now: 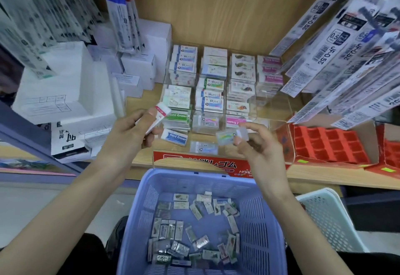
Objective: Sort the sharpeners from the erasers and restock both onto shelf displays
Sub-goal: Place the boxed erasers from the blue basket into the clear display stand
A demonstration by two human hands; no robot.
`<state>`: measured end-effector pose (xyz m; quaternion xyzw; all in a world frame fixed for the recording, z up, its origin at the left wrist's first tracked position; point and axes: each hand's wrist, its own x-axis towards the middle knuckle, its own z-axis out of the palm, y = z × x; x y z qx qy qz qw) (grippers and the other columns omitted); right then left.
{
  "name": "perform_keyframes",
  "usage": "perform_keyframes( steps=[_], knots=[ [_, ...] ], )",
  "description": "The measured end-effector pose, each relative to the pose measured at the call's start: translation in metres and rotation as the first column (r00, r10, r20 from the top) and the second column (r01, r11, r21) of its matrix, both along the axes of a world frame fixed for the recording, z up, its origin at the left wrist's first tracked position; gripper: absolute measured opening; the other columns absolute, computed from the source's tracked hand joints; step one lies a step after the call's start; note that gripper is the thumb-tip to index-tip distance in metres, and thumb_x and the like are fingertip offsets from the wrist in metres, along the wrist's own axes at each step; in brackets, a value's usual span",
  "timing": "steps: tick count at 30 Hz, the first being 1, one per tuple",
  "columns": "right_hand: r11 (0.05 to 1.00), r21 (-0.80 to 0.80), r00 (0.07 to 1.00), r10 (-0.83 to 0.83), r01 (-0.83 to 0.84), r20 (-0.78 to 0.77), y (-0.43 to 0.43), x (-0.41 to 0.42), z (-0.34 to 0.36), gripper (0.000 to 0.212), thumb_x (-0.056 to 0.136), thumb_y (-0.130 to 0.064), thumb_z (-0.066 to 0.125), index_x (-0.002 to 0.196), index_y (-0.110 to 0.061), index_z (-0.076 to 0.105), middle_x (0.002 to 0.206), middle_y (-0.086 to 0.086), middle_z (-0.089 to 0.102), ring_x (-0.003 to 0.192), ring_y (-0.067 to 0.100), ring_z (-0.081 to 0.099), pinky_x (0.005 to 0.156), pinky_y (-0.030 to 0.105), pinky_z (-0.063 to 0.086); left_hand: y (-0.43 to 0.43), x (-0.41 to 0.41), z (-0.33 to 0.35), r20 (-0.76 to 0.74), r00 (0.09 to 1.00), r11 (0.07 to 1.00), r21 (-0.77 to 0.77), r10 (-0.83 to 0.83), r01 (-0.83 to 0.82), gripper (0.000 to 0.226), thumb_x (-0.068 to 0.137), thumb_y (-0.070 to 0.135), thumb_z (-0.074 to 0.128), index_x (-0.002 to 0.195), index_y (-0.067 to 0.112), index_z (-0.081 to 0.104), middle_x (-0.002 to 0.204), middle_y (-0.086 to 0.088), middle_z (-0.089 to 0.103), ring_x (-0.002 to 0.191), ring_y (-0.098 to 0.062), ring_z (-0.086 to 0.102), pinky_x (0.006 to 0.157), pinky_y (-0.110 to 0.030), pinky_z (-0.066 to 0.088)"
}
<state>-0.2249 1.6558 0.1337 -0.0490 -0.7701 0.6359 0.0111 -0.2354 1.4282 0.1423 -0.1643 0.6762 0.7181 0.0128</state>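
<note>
Stacked white cardboard boxes point(65, 88) fill the left side, with smaller white boxes point(138, 67) just behind them against the wooden back panel point(216, 10). Long pen-refill packets point(346, 58) hang tilted at the upper right, and more hanging packets point(43, 15) crowd the upper left. Grey floor point(43, 205) shows below.

Single wide-angle head cam on me, looking forward and down, close above the purple basket point(184, 174) low in frame, facing the near wooden shelf point(324, 176) straight ahead.
</note>
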Motion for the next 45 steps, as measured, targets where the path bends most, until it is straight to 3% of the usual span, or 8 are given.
perform_keyframes(
  steps=[5,8,13,21,25,31,38,45],
  knots=[
    [0.996,0.072,0.996,0.066,-0.062,-0.059,-0.005,-0.015,0.003,0.036,0.092,-0.010,0.059,0.115,-0.035,0.049,0.097,-0.006,0.066,0.087,0.009,0.060,0.086,0.032,0.052,-0.011,0.006,-0.008,0.018,1.000,1.000,-0.025,0.018,-0.018,0.026,0.097,0.025,0.048,0.078,0.016,0.063,0.055,0.010,0.053,0.058,-0.013,0.039,0.061,-0.024,0.037],
    [0.992,-0.022,0.991,0.122,-0.123,-0.056,-0.015,-0.026,0.013,0.023,0.092,0.000,0.055,0.099,-0.021,0.048,0.097,-0.002,0.059,0.081,0.007,0.066,0.073,0.026,0.057,-0.014,0.007,-0.012,0.038,0.999,0.999,-0.037,0.014,-0.013,0.028,0.096,0.027,0.050,0.074,0.017,0.064,0.057,0.006,0.052,0.058,-0.014,0.039,0.063,-0.026,0.036],
    [0.973,0.076,0.976,0.218,-0.217,-0.009,-0.020,-0.034,0.009,0.036,0.093,-0.003,0.055,0.119,-0.027,0.052,0.097,-0.005,0.060,0.067,0.000,0.058,0.064,0.014,0.049,-0.005,0.007,-0.010,0.028,0.999,0.997,-0.056,-0.046,0.047,0.028,0.097,0.027,0.049,0.079,0.011,0.063,0.057,0.009,0.052,0.057,-0.012,0.040,0.064,-0.026,0.038],
    [0.923,0.348,0.985,0.170,-0.163,0.012,-0.024,-0.034,0.005,0.019,0.085,-0.020,0.069,0.071,-0.031,0.065,0.079,-0.005,0.065,0.060,0.009,0.056,0.061,0.024,0.049,0.003,0.006,-0.008,0.024,0.997,0.994,-0.085,-0.067,0.069,0.026,0.097,0.028,0.048,0.078,0.018,0.064,0.057,0.012,0.054,0.055,-0.006,0.043,0.064,-0.024,0.039],
    [0.966,0.150,0.974,0.191,-0.209,0.124,-0.027,-0.036,0.006,0.012,0.087,-0.009,0.065,0.080,-0.016,0.070,0.077,0.004,0.067,0.052,0.009,0.056,0.056,0.023,0.051,0.006,0.004,-0.009,0.023,0.997,0.993,-0.084,-0.079,0.080,0.022,0.097,0.028,0.048,0.085,0.021,0.065,0.057,0.013,0.054,0.056,-0.006,0.043,0.065,-0.025,0.040],
    [0.970,-0.047,0.950,0.243,-0.238,0.195,-0.021,-0.038,0.006,0.015,0.085,-0.004,0.065,0.088,-0.017,0.072,0.083,-0.013,0.070,0.080,-0.004,0.062,0.069,0.011,0.047,0.010,0.003,-0.008,0.026,0.995,0.991,-0.083,-0.100,0.102,0.025,0.097,0.029,0.047,0.083,0.018,0.064,0.056,0.012,0.054,0.053,-0.004,0.043,0.063,-0.024,0.039],
    [0.962,-0.221,0.961,0.202,-0.159,0.188,-0.026,-0.038,0.011,0.017,0.085,-0.003,0.064,0.086,-0.020,0.070,0.095,0.006,0.072,0.094,0.017,0.064,0.083,0.032,0.051,0.022,0.004,-0.006,0.072,0.985,0.988,0.008,-0.154,0.154,0.019,0.098,0.026,0.044,0.098,0.014,0.060,0.093,0.003,0.062,0.056,-0.004,0.057,0.052,-0.017,0.045],
    [0.962,-0.226,0.968,0.190,-0.150,0.164,-0.030,-0.036,0.010,0.015,0.085,-0.004,0.064,0.083,-0.019,0.069,0.092,0.008,0.072,0.092,0.019,0.064,0.085,0.037,0.050,0.023,0.001,-0.005,0.076,0.978,0.980,0.067,-0.194,0.189,0.021,0.080,0.021,0.068,0.097,0.009,0.062,0.061,0.008,0.061,0.057,-0.004,0.055,0.051,-0.017,0.044]
  ],
)
